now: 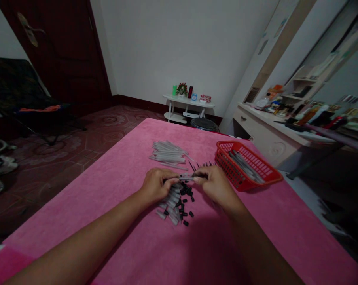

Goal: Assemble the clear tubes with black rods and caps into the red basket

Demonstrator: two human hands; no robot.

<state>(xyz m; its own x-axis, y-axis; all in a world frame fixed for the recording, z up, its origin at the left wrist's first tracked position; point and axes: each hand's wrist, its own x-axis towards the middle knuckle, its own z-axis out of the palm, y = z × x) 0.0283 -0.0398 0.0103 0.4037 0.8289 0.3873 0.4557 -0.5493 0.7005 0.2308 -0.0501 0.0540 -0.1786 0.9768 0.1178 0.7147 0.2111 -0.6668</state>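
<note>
Over the middle of the pink table cover, my left hand (156, 184) and my right hand (216, 185) meet at a slim translucent pen barrel (186, 178). My left thumb and fingers pinch one end; my right fingers close on the other, where something dark shows. Just under the hands lies a heap of small black plugs (191, 214). Beside it, partly behind my left hand, are several clear pen caps (173, 198). A stack of translucent barrels (169, 152) lies beyond my left hand. Thin dark rods (192, 166), like refills, lie behind my right hand, partly hidden.
A red plastic basket (241, 184) holding several greyish pens (245, 166) stands right of my right hand. The pink-covered table (131, 158) extends around. Beyond are a white shelf stand (188, 101), a round black stool (205, 124) and a cluttered dresser (270, 130) at right.
</note>
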